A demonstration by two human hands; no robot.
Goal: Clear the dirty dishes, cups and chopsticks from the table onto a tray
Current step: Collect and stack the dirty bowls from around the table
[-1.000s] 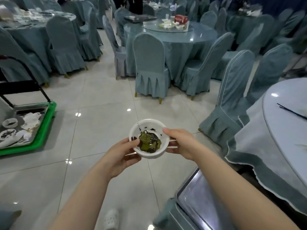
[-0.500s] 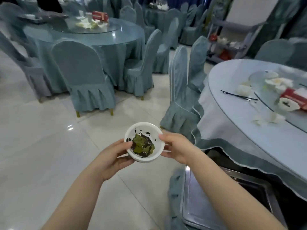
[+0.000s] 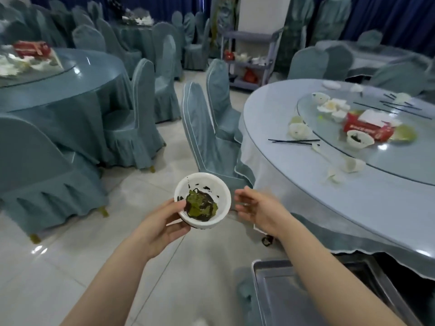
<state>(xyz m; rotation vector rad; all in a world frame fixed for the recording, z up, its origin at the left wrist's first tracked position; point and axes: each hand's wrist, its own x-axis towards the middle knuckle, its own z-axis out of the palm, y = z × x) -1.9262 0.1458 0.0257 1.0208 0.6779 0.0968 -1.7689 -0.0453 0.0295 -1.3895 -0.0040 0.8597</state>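
My left hand (image 3: 162, 223) grips a small white cup (image 3: 203, 200) with dark green tea leaves inside, held over the floor. My right hand (image 3: 260, 209) hovers just right of the cup with loose fingers, apart from it. The round table (image 3: 367, 198) on the right carries black chopsticks (image 3: 294, 141), several white cups such as the cup (image 3: 359, 139) with dark leaves, crumpled napkins and a red box (image 3: 367, 125) on a glass turntable. A metal tray (image 3: 306, 297) sits low at the bottom right, under my right forearm.
Covered chairs (image 3: 207, 137) stand between me and the round table. Another table (image 3: 61, 88) with a red box and white dishes is at the left. A grey cart (image 3: 249, 60) stands at the back. Tiled floor lies below my hands.
My right hand has let go of the cup and moved slightly right; the left hand alone holds it. The view has turned right, showing more of the dirty table.
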